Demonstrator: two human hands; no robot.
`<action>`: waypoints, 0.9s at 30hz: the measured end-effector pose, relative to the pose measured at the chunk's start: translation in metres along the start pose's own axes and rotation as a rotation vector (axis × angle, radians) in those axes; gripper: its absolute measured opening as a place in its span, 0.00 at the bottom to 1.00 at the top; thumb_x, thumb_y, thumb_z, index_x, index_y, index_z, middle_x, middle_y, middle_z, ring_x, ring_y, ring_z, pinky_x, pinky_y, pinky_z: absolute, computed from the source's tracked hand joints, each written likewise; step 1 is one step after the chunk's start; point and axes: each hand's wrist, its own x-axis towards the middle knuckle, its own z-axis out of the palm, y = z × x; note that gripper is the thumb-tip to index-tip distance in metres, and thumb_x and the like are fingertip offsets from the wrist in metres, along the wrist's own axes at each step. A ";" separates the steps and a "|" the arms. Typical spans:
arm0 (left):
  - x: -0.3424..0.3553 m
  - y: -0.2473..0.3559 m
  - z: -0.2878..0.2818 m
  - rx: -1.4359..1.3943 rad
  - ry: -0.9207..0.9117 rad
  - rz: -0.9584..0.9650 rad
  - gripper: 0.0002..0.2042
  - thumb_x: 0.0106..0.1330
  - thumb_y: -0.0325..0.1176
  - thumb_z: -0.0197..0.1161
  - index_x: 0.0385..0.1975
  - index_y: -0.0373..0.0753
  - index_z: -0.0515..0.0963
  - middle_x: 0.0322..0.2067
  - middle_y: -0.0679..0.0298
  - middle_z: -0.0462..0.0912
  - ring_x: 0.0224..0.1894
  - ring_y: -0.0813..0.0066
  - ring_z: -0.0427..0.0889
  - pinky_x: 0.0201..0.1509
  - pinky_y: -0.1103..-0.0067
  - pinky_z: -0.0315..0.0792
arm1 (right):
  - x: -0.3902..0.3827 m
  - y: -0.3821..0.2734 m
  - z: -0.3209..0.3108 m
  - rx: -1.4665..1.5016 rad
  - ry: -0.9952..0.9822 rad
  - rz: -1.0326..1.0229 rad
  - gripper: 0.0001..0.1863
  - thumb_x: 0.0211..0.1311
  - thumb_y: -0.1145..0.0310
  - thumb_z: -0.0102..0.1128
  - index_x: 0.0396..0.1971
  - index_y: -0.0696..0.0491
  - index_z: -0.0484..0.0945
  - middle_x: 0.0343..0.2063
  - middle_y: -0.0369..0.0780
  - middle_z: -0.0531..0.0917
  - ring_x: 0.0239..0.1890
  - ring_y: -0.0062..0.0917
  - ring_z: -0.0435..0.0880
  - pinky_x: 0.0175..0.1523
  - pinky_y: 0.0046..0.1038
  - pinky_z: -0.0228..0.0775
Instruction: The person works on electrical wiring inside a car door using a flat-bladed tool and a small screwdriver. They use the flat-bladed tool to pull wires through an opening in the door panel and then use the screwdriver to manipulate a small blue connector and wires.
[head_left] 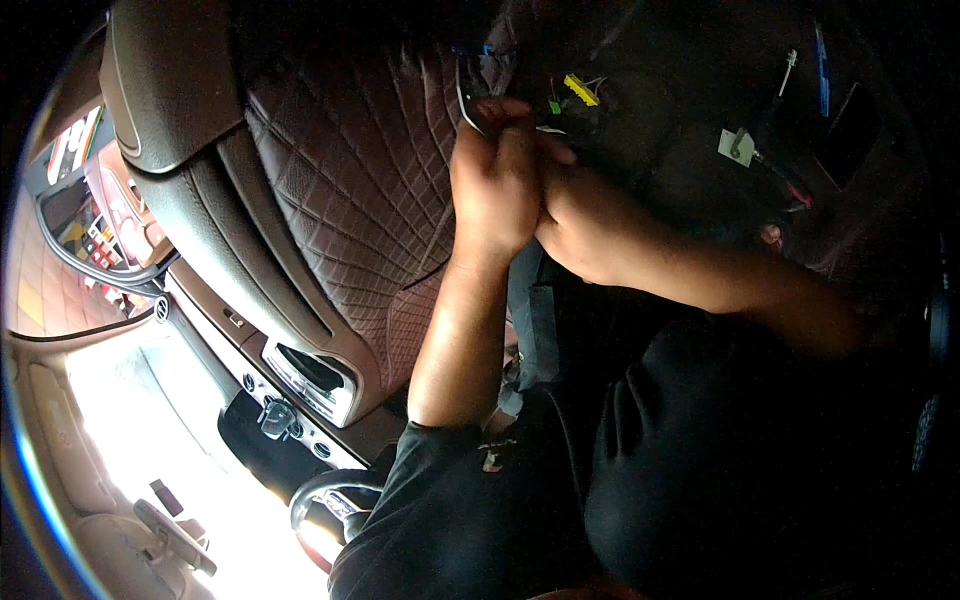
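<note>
Catching light along its thin, curved rim, a pale-edged dark piece (463,98) sits at the fingertips of the left hand (488,190), right by the border of a quilted seat cover (350,150). We note brownish-maroon padding, stitched in diamonds, and smooth, glossy leather trim (245,245) beside it. Further right lie a blocky yellow piece (581,90) with thin wires, a small green piece (555,106) and a square pale card (736,148) under a grey, hooked shape.

Both hands meet, fingers curled inward, the right hand (572,212) pressed against the left. The left appears to touch the dark piece; blur and overlap hide the grip, so we cannot tell whether either is closed on something.

Around them we have a car interior, seen tilted. The ground under the small parts is too dark to identify; a slim metal-shafted tool (789,72) and a long blue strip (823,70) lie there too. Lower left, we make out a steering wheel (335,495), round vents and a blown-out windscreen (130,420).
</note>
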 end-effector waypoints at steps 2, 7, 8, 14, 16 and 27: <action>0.006 0.009 0.001 -0.018 0.027 0.036 0.08 0.66 0.24 0.44 0.41 0.33 0.70 0.25 0.57 0.81 0.29 0.71 0.79 0.37 0.79 0.72 | 0.009 0.000 -0.007 0.001 -0.069 0.034 0.11 0.59 0.73 0.51 0.40 0.63 0.69 0.25 0.52 0.79 0.27 0.41 0.82 0.30 0.37 0.74; 0.012 0.005 -0.008 -0.047 0.059 0.050 0.08 0.66 0.25 0.45 0.40 0.34 0.69 0.25 0.57 0.81 0.28 0.71 0.79 0.37 0.79 0.72 | 0.024 -0.009 -0.013 0.013 -0.272 0.135 0.14 0.57 0.73 0.52 0.41 0.65 0.67 0.27 0.53 0.79 0.30 0.43 0.82 0.34 0.38 0.75; 0.013 0.005 -0.008 -0.045 0.064 0.052 0.08 0.65 0.26 0.45 0.40 0.34 0.69 0.25 0.57 0.81 0.28 0.71 0.79 0.37 0.79 0.71 | 0.024 -0.010 -0.013 0.001 -0.246 0.132 0.15 0.57 0.73 0.52 0.42 0.65 0.67 0.27 0.54 0.79 0.30 0.43 0.82 0.34 0.38 0.75; 0.015 0.008 -0.006 -0.096 0.105 0.054 0.07 0.63 0.25 0.47 0.34 0.33 0.72 0.25 0.58 0.81 0.27 0.72 0.78 0.36 0.80 0.71 | 0.032 -0.016 -0.027 -0.085 -0.306 0.060 0.16 0.57 0.72 0.51 0.43 0.65 0.69 0.28 0.54 0.80 0.31 0.44 0.82 0.37 0.39 0.75; 0.015 0.008 -0.003 -0.120 0.131 0.059 0.06 0.63 0.25 0.47 0.31 0.33 0.73 0.24 0.58 0.81 0.27 0.74 0.78 0.36 0.80 0.71 | 0.036 -0.017 -0.035 -0.172 -0.453 0.059 0.15 0.57 0.72 0.52 0.41 0.66 0.70 0.28 0.54 0.80 0.30 0.43 0.82 0.37 0.39 0.75; 0.028 0.020 -0.030 0.306 0.081 0.083 0.09 0.64 0.28 0.46 0.33 0.32 0.74 0.24 0.56 0.83 0.31 0.70 0.81 0.41 0.78 0.72 | 0.052 -0.030 -0.025 -0.138 -0.489 0.136 0.13 0.58 0.71 0.49 0.37 0.66 0.73 0.23 0.53 0.79 0.25 0.39 0.82 0.33 0.36 0.75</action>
